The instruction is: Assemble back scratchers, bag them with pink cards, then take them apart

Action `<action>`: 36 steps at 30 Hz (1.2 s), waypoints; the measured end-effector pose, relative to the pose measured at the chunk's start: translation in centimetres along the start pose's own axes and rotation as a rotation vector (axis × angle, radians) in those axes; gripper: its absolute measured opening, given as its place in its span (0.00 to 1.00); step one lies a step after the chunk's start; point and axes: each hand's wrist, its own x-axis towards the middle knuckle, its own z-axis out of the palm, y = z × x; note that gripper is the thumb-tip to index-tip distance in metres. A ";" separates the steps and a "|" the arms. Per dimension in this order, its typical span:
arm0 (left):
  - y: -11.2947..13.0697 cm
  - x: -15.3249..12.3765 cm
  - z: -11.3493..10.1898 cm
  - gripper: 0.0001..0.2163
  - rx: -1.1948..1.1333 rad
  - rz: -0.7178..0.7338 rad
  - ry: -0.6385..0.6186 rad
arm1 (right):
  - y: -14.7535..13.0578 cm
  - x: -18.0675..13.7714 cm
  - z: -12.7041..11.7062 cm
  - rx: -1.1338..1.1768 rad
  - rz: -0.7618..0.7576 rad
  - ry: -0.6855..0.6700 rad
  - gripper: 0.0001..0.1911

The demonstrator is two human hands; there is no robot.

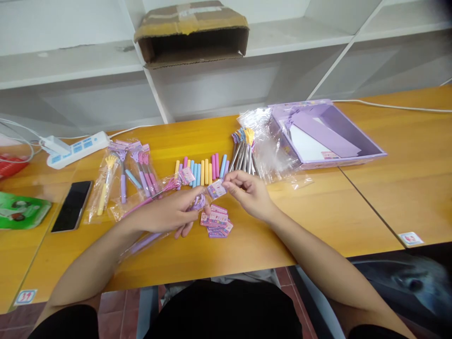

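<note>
My left hand (pixel 169 214) is closed round a purple hand-shaped scratcher in a clear plastic sleeve (pixel 148 238), its purple head (pixel 198 202) poking out by my fingers. My right hand (pixel 247 190) pinches a small pink label card (pixel 216 189) at the sleeve's top. A small stack of the same pink cards (pixel 216 221) lies on the wooden table (pixel 247 245) just below both hands. Beyond them lies a row of coloured handle grips (pixel 201 170) and a bunch of metal scratchers with hand-shaped heads (pixel 243 148).
Several bagged scratchers (pixel 123 174) lie at the left beside a black phone (pixel 72 205), a white power strip (pixel 78 148) and a green packet (pixel 21 210). A purple box (pixel 325 134) and empty clear bags (pixel 271 150) sit at the right. A cardboard box (pixel 192 33) rests on the white shelf.
</note>
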 end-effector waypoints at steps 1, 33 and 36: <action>0.0 -0.2 -0.5 0.20 0.008 -0.007 0.005 | 0.0 0.3 -0.6 0.043 0.031 0.043 0.20; -4.0 4.9 -1.0 0.13 -0.240 0.109 -0.168 | -1.3 3.2 -8.3 0.115 -0.153 0.387 0.22; -4.1 4.5 -1.4 0.09 -0.245 0.093 -0.152 | -2.6 5.0 -13.2 0.121 -0.217 0.564 0.15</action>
